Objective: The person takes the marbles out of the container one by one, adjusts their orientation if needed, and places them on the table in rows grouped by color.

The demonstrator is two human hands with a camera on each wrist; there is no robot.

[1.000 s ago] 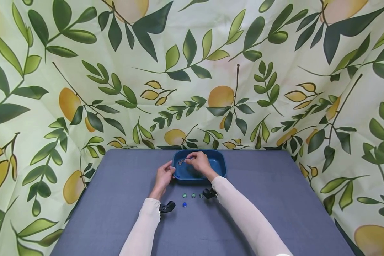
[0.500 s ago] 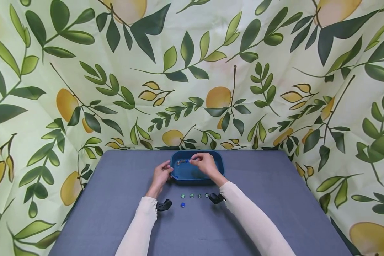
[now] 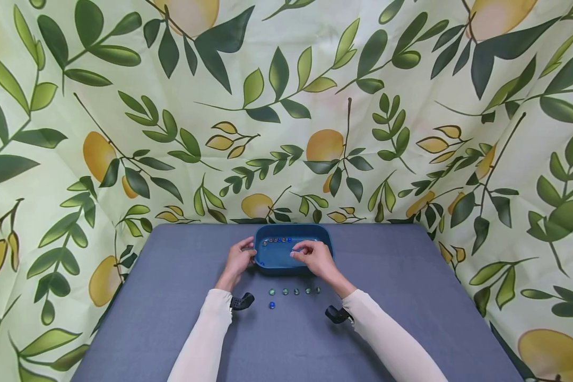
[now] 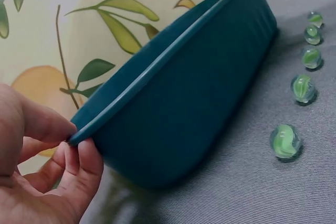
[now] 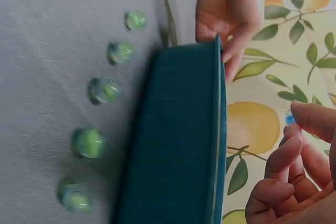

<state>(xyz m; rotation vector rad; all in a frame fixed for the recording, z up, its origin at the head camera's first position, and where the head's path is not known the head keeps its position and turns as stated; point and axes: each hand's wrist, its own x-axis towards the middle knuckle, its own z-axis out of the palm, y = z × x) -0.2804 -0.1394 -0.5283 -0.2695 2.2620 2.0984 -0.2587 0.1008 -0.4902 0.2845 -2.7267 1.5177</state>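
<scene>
A dark blue tray [image 3: 326, 245] stands at the far middle of the grey table, with a row of several marbles [image 3: 277, 240] along its back wall. My left hand [image 3: 241, 258] grips the tray's left rim [image 4: 131, 85], thumb on top and fingers against the outer wall. Over the tray's front right part my right hand [image 3: 311, 253] is curled. In the right wrist view its fingertips [image 5: 307, 119] pinch a small blue marble [image 5: 290, 118]. Several green marbles [image 3: 293, 291] lie in a row before the tray, and one blue marble [image 3: 271, 305] lies nearer me.
The grey table [image 3: 410, 297] ends at a leaf-and-lemon cloth backdrop [image 3: 286, 132] just behind the tray. Black wrist camera mounts [image 3: 242, 301] sit on both forearms. The green marbles [image 4: 286, 141] lie close to the tray's front wall [image 5: 178, 145].
My right hand has drawn back from the marble row at the tray's rear toward the front right, and its forearm has uncovered more green marbles. The left hand keeps its hold on the rim.
</scene>
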